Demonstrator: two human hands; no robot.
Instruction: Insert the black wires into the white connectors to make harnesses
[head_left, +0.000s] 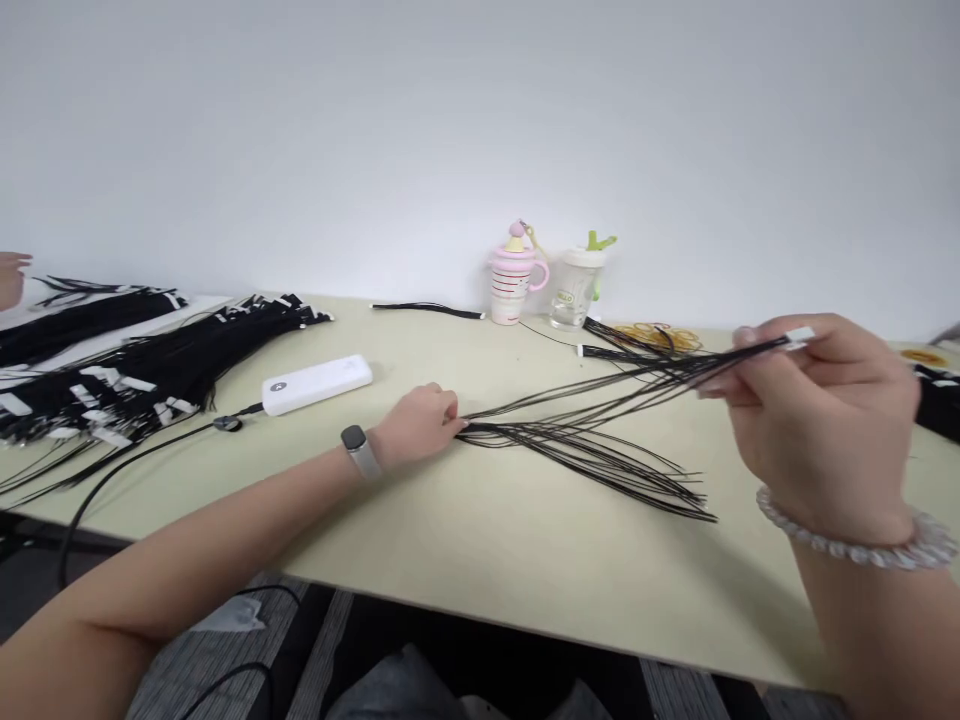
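Note:
My left hand (420, 422) rests on the pale table (480, 540), fingers closed in a pinch on one end of a bundle of thin black cords (592, 455). The loose ends fan out over the table to the right. My right hand (817, 420) is raised above the table at the right, fingers closed on the white-tagged end of several black cords (675, 375) that run back down to my left hand. I wear a watch on the left wrist and a bead bracelet on the right.
A large heap of black tagged cords (142, 370) covers the left of the table. A white power bank (316, 384) with a cable lies near it. A pink cup (514, 280), a clear cup (576, 285) and yellow rubber bands (664, 335) stand by the wall. Another person's hand (11, 275) shows far left.

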